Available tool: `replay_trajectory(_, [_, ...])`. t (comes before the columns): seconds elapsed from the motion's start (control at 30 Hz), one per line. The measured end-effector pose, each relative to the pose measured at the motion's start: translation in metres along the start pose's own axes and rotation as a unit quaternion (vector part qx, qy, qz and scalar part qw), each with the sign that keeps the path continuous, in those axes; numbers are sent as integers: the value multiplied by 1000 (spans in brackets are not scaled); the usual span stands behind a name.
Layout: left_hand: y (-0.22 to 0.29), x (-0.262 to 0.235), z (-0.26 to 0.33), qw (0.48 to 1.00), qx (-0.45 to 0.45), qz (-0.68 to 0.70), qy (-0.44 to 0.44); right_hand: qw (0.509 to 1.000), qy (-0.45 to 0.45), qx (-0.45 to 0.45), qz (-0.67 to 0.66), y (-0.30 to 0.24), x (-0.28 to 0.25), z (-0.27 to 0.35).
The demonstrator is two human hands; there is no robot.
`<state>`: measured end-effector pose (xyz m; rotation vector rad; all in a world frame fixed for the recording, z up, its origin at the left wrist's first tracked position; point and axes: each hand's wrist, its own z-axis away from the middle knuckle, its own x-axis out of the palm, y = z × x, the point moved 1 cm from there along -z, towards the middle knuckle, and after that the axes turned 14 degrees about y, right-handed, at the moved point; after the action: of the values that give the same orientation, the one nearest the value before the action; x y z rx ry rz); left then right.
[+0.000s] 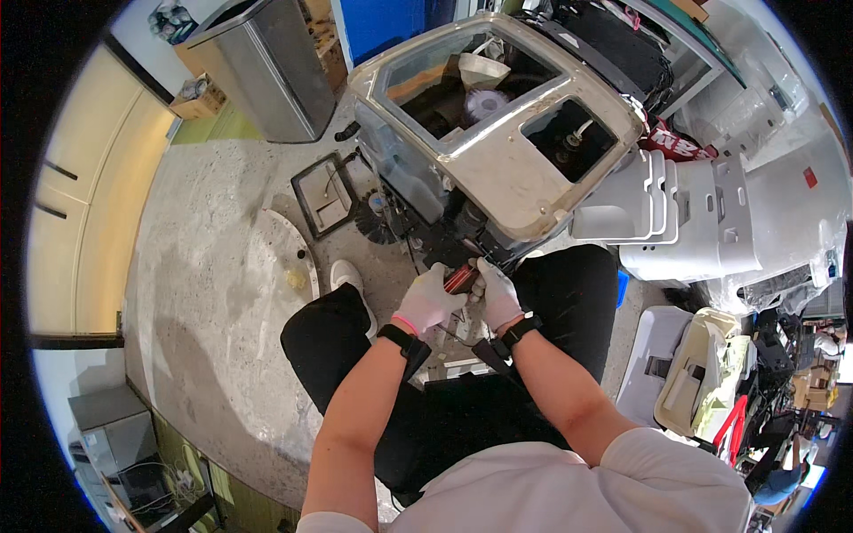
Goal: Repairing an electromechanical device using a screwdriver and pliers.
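Both of my hands wear pale gloves and work low between my knees, at the near edge of a beige machine housing [475,164]. My left hand [429,299] is closed round a small red-and-black object [460,279], perhaps a tool handle; its exact kind does not show. Against the other side of that object, my right hand [498,296] is closed with bent fingers. A dark cable runs below the hands. Just beyond them are dark machine parts [471,226] and a round black brush [378,222].
Left of the housing a square dark frame [324,195] lies on the concrete floor [204,258], near a curved strip [298,240]. A metal bin [267,75] stands at the back left. White plastic shells [680,209] and a beige cover [697,369] are on the right.
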<state>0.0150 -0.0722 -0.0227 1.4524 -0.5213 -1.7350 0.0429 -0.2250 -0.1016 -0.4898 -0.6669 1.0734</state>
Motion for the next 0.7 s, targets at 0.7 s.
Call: replay_trajectory(0.7, [-28,0,-15,848,-266,397,-228,974,-148,106,132,-11,-6,25])
